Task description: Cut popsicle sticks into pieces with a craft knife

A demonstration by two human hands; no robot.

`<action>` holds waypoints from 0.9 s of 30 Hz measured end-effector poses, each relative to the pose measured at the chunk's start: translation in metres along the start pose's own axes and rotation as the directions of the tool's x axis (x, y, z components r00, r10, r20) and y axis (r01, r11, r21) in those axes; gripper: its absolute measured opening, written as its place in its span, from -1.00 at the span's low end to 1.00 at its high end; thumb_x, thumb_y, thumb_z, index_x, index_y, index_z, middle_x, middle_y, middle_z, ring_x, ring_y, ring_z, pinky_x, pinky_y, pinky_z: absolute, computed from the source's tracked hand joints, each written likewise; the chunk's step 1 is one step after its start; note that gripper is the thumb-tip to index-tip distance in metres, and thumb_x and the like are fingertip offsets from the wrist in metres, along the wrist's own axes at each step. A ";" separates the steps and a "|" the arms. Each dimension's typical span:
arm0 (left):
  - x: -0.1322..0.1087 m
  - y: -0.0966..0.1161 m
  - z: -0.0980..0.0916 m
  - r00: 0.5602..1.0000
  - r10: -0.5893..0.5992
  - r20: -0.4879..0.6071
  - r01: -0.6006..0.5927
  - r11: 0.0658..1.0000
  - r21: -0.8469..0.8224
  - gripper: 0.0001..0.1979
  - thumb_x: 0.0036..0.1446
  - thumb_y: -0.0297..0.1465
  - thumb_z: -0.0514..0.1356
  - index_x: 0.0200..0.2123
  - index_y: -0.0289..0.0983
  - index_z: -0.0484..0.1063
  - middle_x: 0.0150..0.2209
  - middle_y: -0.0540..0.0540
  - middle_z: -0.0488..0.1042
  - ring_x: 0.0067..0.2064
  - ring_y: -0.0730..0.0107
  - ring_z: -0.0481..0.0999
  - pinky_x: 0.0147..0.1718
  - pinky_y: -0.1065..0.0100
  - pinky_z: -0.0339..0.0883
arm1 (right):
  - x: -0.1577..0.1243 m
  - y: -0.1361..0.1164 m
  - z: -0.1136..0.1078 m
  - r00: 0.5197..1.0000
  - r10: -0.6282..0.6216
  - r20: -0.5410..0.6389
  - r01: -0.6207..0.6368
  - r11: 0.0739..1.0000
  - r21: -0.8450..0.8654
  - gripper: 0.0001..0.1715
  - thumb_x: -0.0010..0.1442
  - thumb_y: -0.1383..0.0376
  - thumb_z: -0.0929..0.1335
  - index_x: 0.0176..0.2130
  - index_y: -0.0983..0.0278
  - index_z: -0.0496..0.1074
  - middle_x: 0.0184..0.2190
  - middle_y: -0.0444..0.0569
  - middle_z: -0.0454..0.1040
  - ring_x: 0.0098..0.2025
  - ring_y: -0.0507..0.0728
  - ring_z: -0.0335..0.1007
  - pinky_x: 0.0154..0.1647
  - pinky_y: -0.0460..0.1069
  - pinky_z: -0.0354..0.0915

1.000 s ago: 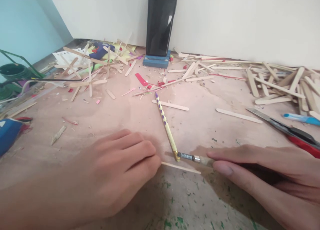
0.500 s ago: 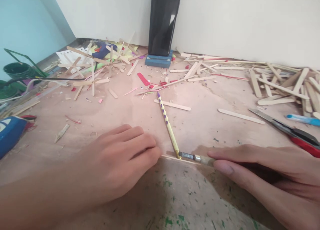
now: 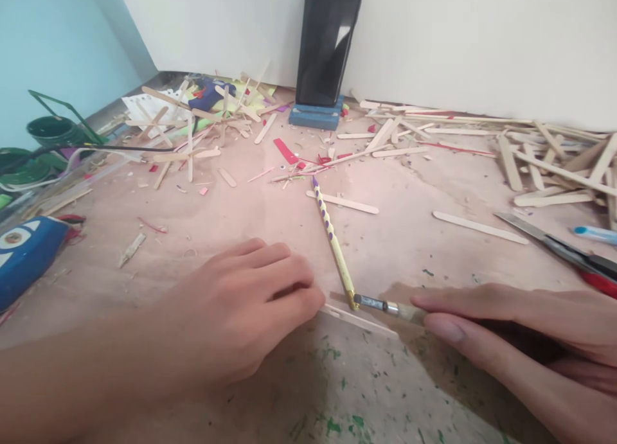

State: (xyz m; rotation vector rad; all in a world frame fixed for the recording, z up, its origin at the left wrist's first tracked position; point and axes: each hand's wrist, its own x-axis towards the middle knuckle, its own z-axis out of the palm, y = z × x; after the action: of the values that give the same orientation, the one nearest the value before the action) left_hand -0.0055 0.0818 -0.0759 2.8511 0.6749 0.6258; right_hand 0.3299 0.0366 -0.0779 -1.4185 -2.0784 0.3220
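My left hand is closed at the lower middle, its fingers pinching one end of a thin wooden strip. My right hand, at the lower right, grips the pale handle of a small tool between thumb and fingers. The tool's dark metal end points left, just above the strip. A yellow pencil with purple dots lies on the table, its gold end by the tool's tip.
A black phone stands on a blue holder at the back. Craft sticks lie piled at the right, near scissors. At the left are a blue object and a green cup.
The strip's right end has swung toward me and apart from the tool's tip. The whole view has shifted slightly, with things appearing further right.
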 end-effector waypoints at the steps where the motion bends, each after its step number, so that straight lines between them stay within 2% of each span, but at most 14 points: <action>1: 0.000 0.001 -0.001 1.000 -0.006 0.005 0.006 1.000 -0.019 -0.69 0.56 -0.68 0.12 0.00 -0.26 0.63 -0.03 -0.06 0.71 -0.08 0.27 0.63 -0.04 0.20 0.48 | 0.001 0.000 0.000 1.000 -0.020 0.005 0.020 1.000 0.006 -0.87 0.50 -0.06 0.54 -0.01 -0.30 0.78 -0.20 -0.43 0.85 -0.32 0.10 0.83 -0.25 -0.16 0.69; 5: 0.003 0.004 -0.007 0.999 -0.007 0.040 0.008 1.000 -0.025 -0.67 0.62 -0.64 0.08 0.01 -0.29 0.65 -0.03 -0.08 0.70 -0.04 0.26 0.63 0.00 0.22 0.49 | 0.002 -0.002 -0.001 0.998 -0.061 0.032 0.060 0.998 0.035 -0.86 0.52 0.00 0.52 0.02 -0.31 0.76 -0.16 -0.45 0.85 -0.31 0.11 0.84 -0.27 -0.16 0.70; 8: 0.002 0.002 -0.005 0.999 0.038 0.000 -0.038 0.999 0.033 -0.69 0.69 -0.57 0.07 0.05 -0.31 0.64 -0.04 -0.09 0.70 -0.07 0.22 0.61 -0.01 0.18 0.47 | -0.001 -0.001 -0.002 0.998 -0.047 0.051 0.046 0.999 0.016 -0.82 0.53 0.01 0.52 0.06 -0.36 0.73 -0.11 -0.50 0.85 -0.25 0.09 0.85 -0.25 -0.18 0.69; 11: 0.001 0.000 -0.002 1.000 0.013 -0.011 -0.013 1.000 0.012 -0.73 0.65 -0.59 0.12 0.05 -0.28 0.63 -0.03 -0.06 0.69 -0.08 0.23 0.60 -0.03 0.18 0.45 | -0.007 0.002 -0.003 0.998 -0.021 0.055 0.022 0.999 -0.030 -0.80 0.51 0.01 0.54 0.07 -0.36 0.73 -0.08 -0.50 0.85 -0.19 0.09 0.86 -0.18 -0.17 0.70; 15: 0.002 -0.001 -0.007 1.000 -0.023 0.012 0.024 0.998 -0.054 -0.64 0.71 -0.57 0.03 -0.07 -0.24 0.60 -0.11 -0.01 0.68 -0.10 0.30 0.63 -0.01 0.26 0.50 | -0.008 0.000 0.000 0.997 -0.022 0.067 0.021 1.000 0.009 -0.81 0.47 -0.01 0.55 0.04 -0.26 0.80 -0.11 -0.33 0.87 -0.19 0.19 0.87 -0.22 -0.07 0.75; 17: 0.004 0.000 -0.011 0.999 -0.021 0.031 0.023 0.998 -0.058 -0.61 0.76 -0.52 -0.02 -0.06 -0.24 0.60 -0.11 0.01 0.69 -0.09 0.32 0.66 0.00 0.29 0.54 | -0.004 -0.005 0.003 0.999 0.014 0.037 -0.015 1.000 0.003 -0.76 0.38 -0.06 0.59 0.00 -0.16 0.85 -0.18 -0.17 0.86 -0.20 0.31 0.86 -0.29 0.03 0.77; 19: 0.004 0.000 -0.013 0.999 -0.018 0.028 0.019 0.998 -0.055 -0.62 0.79 -0.45 0.01 -0.05 -0.23 0.61 -0.09 0.01 0.70 -0.06 0.33 0.68 0.03 0.30 0.56 | 0.002 -0.012 0.006 0.999 0.047 0.000 -0.047 0.999 -0.011 -0.69 0.29 -0.11 0.63 -0.03 -0.12 0.87 -0.25 -0.09 0.84 -0.20 0.39 0.85 -0.33 0.10 0.77; 21: 0.003 0.000 -0.011 1.000 -0.007 -0.007 0.006 0.999 -0.052 -0.65 0.78 -0.42 0.07 -0.09 -0.24 0.61 -0.08 0.00 0.71 -0.06 0.33 0.67 0.02 0.30 0.55 | 0.007 -0.019 0.008 0.998 0.056 -0.018 -0.056 0.998 -0.019 -0.66 0.25 -0.12 0.64 -0.03 -0.14 0.87 -0.29 -0.09 0.82 -0.19 0.41 0.85 -0.34 0.11 0.76; 23: 0.002 -0.001 -0.006 1.000 0.002 -0.017 -0.002 0.999 -0.039 -0.66 0.75 -0.48 0.09 -0.10 -0.25 0.63 -0.08 -0.04 0.72 -0.07 0.31 0.66 0.01 0.28 0.52 | 0.011 -0.023 0.008 0.999 0.049 -0.018 -0.049 0.998 -0.028 -0.67 0.24 -0.11 0.64 -0.03 -0.16 0.86 -0.30 -0.10 0.82 -0.18 0.41 0.84 -0.34 0.11 0.76; 27: 0.001 0.000 0.000 1.000 0.007 0.006 -0.006 1.000 -0.029 -0.65 0.71 -0.56 0.07 -0.04 -0.28 0.66 -0.05 -0.08 0.72 -0.06 0.28 0.65 -0.01 0.25 0.47 | 0.008 -0.020 0.003 0.998 0.012 0.055 -0.009 0.999 -0.045 -0.73 0.28 -0.04 0.62 -0.01 -0.19 0.85 -0.30 -0.15 0.82 -0.21 0.39 0.84 -0.35 0.09 0.76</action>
State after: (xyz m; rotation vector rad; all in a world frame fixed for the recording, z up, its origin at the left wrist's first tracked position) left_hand -0.0044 0.0827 -0.0755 2.8290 0.6506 0.6217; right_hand 0.3109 0.0366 -0.0674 -1.4626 -2.1353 0.3237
